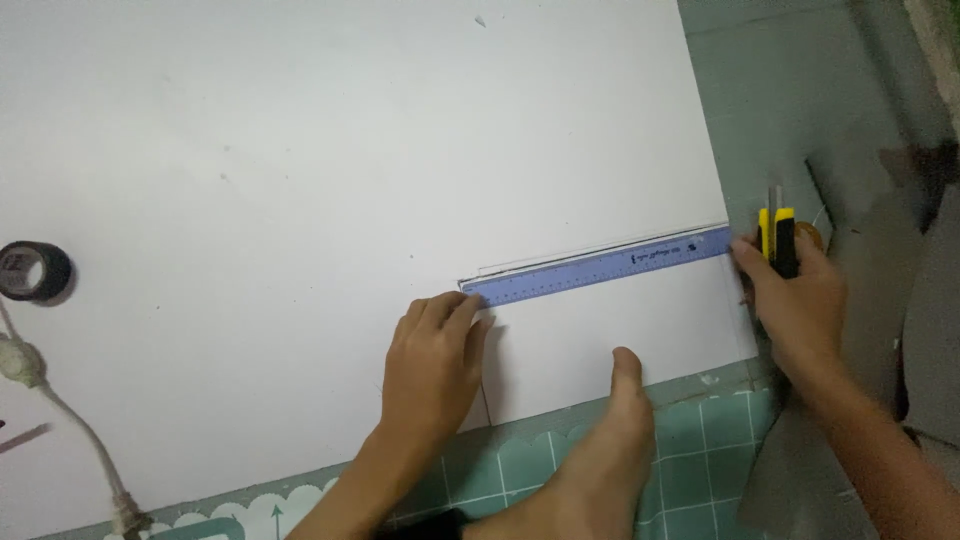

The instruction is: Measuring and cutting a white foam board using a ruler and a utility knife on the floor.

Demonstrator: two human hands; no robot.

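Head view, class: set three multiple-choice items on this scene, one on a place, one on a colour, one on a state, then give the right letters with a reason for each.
1. Where does the tape roll lie?
A. at the sheet's left edge
B. beside the knife
C. on the mat

2. What colour is the ruler?
A. red
B. blue
C. green

3. What is the left hand doing?
A. hanging in the air
B. gripping the knife
C. pressing on the ruler's left end

Answers:
1 A, the roll sits far left on the white sheet.
2 B, the ruler is blue, lying across the sheet.
3 C, its fingers rest on the ruler's end, while the right hand holds the yellow and black knife at the other end.
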